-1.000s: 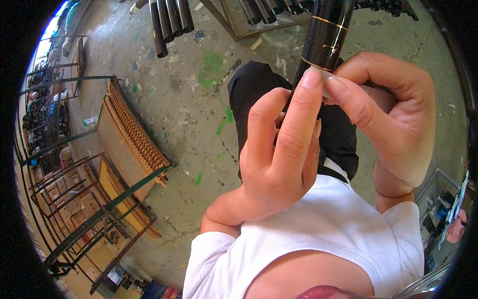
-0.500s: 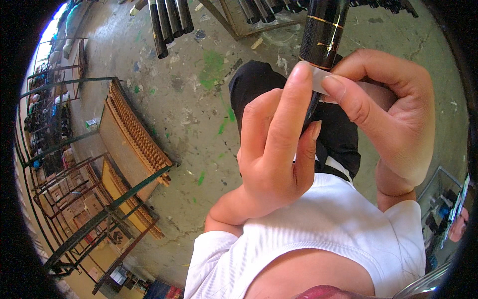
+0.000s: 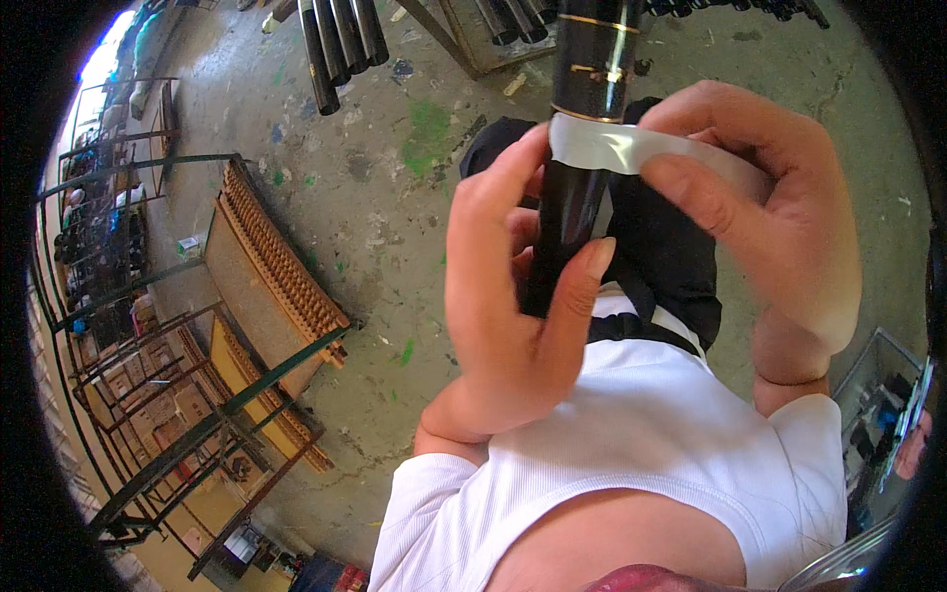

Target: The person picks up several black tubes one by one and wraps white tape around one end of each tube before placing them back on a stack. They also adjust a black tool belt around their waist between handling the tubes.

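Note:
A glossy black fishing rod (image 3: 590,84) with thin gold rings and a small gold mark comes down from the top edge. My left hand (image 3: 503,306) is wrapped around its lower part, thumb on the near side and forefinger up at the tape's left end. A whitish, see-through strip of tape (image 3: 597,146) lies across the rod just below the lowest gold ring. Between the thumb and forefinger of my right hand (image 3: 769,217) the strip's other end is pinched, pulled out to the right. The tape's far end is partly hidden in that palm.
Black tubes (image 3: 340,44) stick out at the upper left, with more tubes (image 3: 508,20) on a metal frame farther right. A rack (image 3: 212,414) with wooden ridged boards (image 3: 281,261) stands at the left. At the right is a grey bin (image 3: 868,385). The concrete floor (image 3: 395,237) has paint stains.
The rod has shifted left and is more exposed. My left forefinger has moved off the front to the rod's left side. More tape shows, laid across the rod and stretched to my right hand.

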A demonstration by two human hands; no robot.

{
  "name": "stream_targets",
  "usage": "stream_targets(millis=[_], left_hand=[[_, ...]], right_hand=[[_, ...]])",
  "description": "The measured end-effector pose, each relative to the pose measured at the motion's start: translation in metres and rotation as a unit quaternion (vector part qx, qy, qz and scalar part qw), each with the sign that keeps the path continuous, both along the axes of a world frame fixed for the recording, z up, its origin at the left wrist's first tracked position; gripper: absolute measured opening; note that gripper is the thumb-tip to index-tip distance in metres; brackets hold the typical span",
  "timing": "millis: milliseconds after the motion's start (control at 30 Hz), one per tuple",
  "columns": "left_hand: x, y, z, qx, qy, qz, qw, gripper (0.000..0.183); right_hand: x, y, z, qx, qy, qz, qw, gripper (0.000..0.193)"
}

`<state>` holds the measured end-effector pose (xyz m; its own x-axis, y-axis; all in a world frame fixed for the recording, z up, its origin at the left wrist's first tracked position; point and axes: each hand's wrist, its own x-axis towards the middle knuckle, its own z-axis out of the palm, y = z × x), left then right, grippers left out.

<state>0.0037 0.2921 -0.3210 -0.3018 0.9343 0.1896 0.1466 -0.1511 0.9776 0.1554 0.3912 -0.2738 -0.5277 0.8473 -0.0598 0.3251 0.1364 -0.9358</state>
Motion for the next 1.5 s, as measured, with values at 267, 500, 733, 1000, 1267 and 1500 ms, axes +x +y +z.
stream_targets(millis=[267, 500, 733, 1000, 1267, 1500], left_hand=[[-0.012, 0.005, 0.001, -0.124, -0.227, -0.019, 0.966, 0.044], [-0.009, 0.005, -0.007, -0.097, -0.291, -0.002, 0.952, 0.036], [-0.012, 0.002, -0.001, -0.102, -0.322, -0.02, 0.941, 0.045], [-0.013, 0.0, 0.0, -0.106, -0.34, -0.022, 0.934, 0.053], [-0.016, 0.006, -0.008, -0.071, -0.331, -0.047, 0.94, 0.054], [-0.02, 0.004, -0.011, -0.079, -0.365, -0.073, 0.925, 0.039]], right_hand=[[0.035, 0.021, -0.013, -0.048, -0.06, 0.038, 0.996, 0.026], [0.036, -0.007, 0.003, 0.03, -0.093, -0.036, 0.995, 0.029], [0.033, 0.01, -0.002, -0.008, -0.104, 0.019, 0.994, 0.034], [0.019, 0.013, -0.001, -0.006, -0.091, 0.028, 0.995, 0.032], [0.019, 0.013, 0.0, 0.057, -0.166, 0.021, 0.984, 0.031], [0.023, 0.012, 0.003, 0.073, -0.162, 0.026, 0.984, 0.03]])
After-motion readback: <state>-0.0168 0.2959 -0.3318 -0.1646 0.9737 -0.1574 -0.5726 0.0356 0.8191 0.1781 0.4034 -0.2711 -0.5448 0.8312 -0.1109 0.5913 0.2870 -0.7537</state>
